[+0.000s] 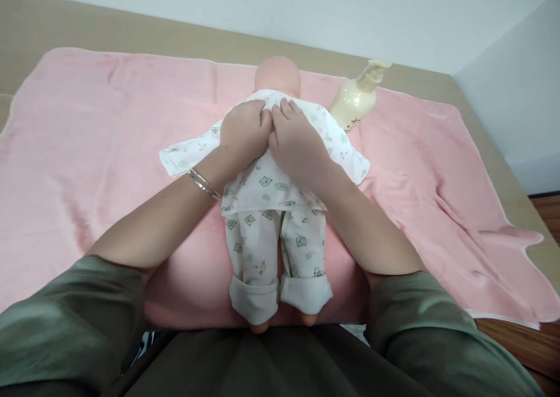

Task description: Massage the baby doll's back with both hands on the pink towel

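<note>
A baby doll (277, 75) lies lengthwise before me, its smooth round head away from me. It wears a white printed top (280, 184) with the sleeves spread out to both sides, and matching trousers (256, 248) with rolled cuffs. Both my hands meet on the upper middle of the top, just below the head. My left hand (247, 125), with bangles at its wrist, has its fingers curled in against the cloth. Beside it my right hand (297, 134) is bent onto the cloth, thumb close to the left one. The fabric under the fingers is hidden.
A pink blanket (109, 152) with folds and creases covers much of the wooden table (153, 35). A cream pump bottle (356, 96) lies tilted on it, right of the doll's head. White walls (284, 6) border the table's back and right.
</note>
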Available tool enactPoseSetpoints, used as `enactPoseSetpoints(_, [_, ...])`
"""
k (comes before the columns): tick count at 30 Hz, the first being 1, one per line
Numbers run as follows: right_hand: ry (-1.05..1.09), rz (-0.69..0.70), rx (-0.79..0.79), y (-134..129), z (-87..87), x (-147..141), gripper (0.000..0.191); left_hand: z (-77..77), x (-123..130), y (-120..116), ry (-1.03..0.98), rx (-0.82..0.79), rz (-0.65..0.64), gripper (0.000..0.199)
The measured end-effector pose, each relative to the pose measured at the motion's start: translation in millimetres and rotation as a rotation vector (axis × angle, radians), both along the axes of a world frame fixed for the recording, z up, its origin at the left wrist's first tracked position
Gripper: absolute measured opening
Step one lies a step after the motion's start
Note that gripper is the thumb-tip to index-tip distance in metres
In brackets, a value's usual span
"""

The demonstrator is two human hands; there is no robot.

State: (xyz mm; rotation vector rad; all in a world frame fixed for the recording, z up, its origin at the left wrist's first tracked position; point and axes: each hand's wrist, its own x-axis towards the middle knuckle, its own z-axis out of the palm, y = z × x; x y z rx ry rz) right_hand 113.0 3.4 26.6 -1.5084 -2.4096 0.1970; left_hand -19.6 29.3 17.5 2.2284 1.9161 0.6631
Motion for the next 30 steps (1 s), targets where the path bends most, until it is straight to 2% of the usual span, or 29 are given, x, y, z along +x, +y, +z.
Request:
enactPoseSetpoints(4, [0.107, -0.122, -0.044, 28, -0.1, 15, 0.056, 0.8, 8, -16, 0.029, 0.105, -0.049, 0.030])
enactPoseSetpoints(7, [0.108, -0.177, -0.064, 36, -1.3, 19, 0.056, -1.2, 13, -25, 0.007, 0.117, -0.087, 0.030])
enactPoseSetpoints(12, [0.024, -0.175, 0.004, 21, 0.6, 12, 0.047, -5.5, 10, -14, -0.082, 0.107, -0.074, 0.029])
enactPoseSetpoints(17, [-0.066, -0.133, 0.096, -8, 7.0, 2, 0.039, 0.7, 1, 3, -0.005, -0.056, -0.036, 0.030])
enactPoseSetpoints(20, [-0.116, -0.061, 0.105, -11, 10.4, 0, 0.040, 2.3, -1, 5, -0.032, -0.091, -0.032, 0.031])
enactPoseSetpoints(23, [-0.068, -0.106, 0.054, 2, 8.6, 5, 0.038, 3.1, 1, 0, -0.032, -0.076, -0.021, 0.030])
enactPoseSetpoints(26, [0.013, -0.198, -0.011, 22, 2.7, 13, 0.042, 7.5, 9, -15, 0.101, -0.028, -0.037, 0.041])
enactPoseSetpoints(28, [0.045, -0.197, -0.023, 32, -0.5, 18, 0.044, 10.5, 15, -25, 0.159, -0.003, -0.061, 0.045])
enactPoseSetpoints(30, [0.051, -0.181, -0.018, 36, -0.8, 20, 0.045, 11.1, 18, -29, 0.128, 0.007, -0.073, 0.041])
